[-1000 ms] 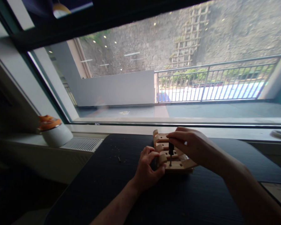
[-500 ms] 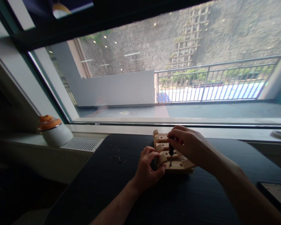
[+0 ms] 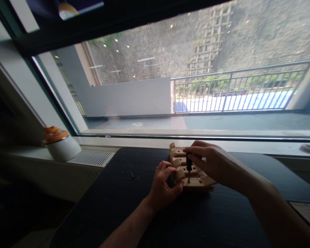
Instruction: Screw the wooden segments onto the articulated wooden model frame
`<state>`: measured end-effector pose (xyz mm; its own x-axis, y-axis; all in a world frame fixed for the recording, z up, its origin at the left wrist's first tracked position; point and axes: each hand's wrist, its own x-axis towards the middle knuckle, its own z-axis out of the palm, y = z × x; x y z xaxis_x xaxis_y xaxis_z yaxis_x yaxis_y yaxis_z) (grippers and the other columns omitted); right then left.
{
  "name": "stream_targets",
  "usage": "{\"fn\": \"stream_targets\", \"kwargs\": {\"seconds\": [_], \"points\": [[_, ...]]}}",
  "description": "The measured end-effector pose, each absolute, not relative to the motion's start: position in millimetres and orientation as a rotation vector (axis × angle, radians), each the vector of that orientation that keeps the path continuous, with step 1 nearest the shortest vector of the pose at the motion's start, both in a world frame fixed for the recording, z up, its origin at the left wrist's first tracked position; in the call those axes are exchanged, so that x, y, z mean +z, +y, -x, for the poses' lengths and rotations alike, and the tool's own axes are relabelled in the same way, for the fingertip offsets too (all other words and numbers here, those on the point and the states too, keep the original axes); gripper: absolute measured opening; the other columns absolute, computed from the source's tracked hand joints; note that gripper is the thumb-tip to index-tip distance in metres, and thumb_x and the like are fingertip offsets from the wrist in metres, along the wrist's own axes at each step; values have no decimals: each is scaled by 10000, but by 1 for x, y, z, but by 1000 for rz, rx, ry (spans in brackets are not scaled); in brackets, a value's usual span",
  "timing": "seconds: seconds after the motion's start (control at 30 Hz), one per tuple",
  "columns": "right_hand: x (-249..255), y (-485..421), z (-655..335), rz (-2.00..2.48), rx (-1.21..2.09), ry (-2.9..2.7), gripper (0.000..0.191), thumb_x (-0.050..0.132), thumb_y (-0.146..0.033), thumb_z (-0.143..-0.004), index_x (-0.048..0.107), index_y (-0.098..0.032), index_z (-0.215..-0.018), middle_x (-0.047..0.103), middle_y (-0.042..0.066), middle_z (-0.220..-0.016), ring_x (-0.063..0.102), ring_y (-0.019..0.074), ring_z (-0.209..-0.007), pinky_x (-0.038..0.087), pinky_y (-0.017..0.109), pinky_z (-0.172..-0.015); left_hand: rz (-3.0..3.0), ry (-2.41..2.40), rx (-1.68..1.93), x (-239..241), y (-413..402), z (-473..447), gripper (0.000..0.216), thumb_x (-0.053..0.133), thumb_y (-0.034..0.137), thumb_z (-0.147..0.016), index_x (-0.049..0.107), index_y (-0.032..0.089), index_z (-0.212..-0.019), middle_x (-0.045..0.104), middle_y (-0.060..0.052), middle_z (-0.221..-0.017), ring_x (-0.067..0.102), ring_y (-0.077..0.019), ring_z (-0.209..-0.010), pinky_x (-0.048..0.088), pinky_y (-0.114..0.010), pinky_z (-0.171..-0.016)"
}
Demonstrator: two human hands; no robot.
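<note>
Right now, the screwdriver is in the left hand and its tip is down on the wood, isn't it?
Wrong hand: the head view shows the screwdriver in the right hand. Its tip is down on the wood, as you said.

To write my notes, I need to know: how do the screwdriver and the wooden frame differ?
The screwdriver is dark and slim; the wooden frame is pale and broader. The screwdriver stands roughly upright, while the wooden frame lies on the table. The right hand grips the screwdriver; the left hand holds the wooden frame's left side. Both are held.
</note>
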<state>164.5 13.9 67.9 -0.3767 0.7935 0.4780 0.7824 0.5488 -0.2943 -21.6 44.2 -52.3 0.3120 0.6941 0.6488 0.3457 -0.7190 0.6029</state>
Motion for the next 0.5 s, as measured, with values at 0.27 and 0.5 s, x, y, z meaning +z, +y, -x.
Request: {"fn": "stream_targets", "kwargs": {"seconds": [0.27,0.5], "points": [[67,17,-165,1341,2,-2193,243,483,-245,-905,717,-207,-956,685,53,-874,620,162,-718,428,257,-633,-2236,943,1365,-53,44,22,207,679,184,-693,607,201,-887,539,-59,-973,541,-224,-947,468,-377,-864],[63,19,-166,1352,-35,-2165,214,509,-305,-898,701,-210,-913,676,34,-842,590,137,-650,408,244,-587,-2239,947,1363,-52,44,21,201,680,187,-690,604,204,-876,539,-59,-965,538,-224,-944,465,-375,-862]]}}
